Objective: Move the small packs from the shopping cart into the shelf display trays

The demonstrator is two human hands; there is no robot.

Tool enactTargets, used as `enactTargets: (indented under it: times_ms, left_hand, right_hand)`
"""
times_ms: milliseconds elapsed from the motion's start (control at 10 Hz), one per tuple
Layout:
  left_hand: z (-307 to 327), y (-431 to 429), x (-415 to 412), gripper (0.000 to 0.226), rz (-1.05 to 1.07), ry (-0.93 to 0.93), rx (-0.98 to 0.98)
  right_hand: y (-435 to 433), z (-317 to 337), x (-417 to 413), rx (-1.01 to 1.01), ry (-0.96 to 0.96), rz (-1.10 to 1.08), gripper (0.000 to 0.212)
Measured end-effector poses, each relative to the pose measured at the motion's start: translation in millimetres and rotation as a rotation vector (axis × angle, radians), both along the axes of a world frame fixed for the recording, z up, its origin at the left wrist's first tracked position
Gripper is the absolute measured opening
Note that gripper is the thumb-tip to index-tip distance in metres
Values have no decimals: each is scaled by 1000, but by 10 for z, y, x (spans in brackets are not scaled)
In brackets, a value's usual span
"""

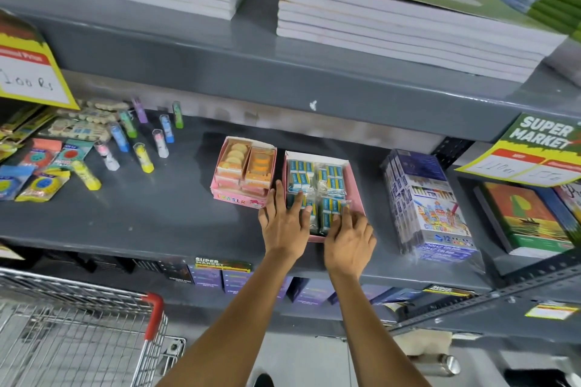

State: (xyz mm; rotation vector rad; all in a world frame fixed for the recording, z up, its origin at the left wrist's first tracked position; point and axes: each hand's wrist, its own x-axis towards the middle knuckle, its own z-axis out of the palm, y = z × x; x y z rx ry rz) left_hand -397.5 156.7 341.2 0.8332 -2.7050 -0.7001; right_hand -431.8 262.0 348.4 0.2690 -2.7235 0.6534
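Observation:
A pink display tray (pixel 354 185) on the grey shelf holds several small blue-and-white packs (pixel 330 176) wrapped in clear plastic. My left hand (pixel 284 223) lies flat on the packs at the tray's near left, its thumb along the tray's left wall. Over the near right packs, my right hand (pixel 349 237) presses down with spread fingers. Neither hand grips a pack. To the left stands a second pink tray (pixel 234 196) marked ERASER, filled with orange packs. The shopping cart (pixel 78 333) is at the lower left; I see no packs in the part of its basket in view.
Boxes of colour pens (pixel 427 207) stand right of the tray, books (pixel 528 223) beyond them. Glue sticks (pixel 144 154) and carded items lie at the shelf's left. Stacks of notebooks (pixel 393 16) fill the shelf above. Price signs hang at both sides.

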Motion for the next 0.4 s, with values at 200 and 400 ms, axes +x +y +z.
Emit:
enactTargets:
  times_ms: [200, 400]
  left_hand:
    - [98, 18, 123, 46, -53, 62, -34]
    - [410, 39, 493, 41, -357, 636, -143]
  right_hand:
    - [15, 40, 77, -107, -1, 25, 33]
    - [67, 222, 489, -353, 242, 175, 34]
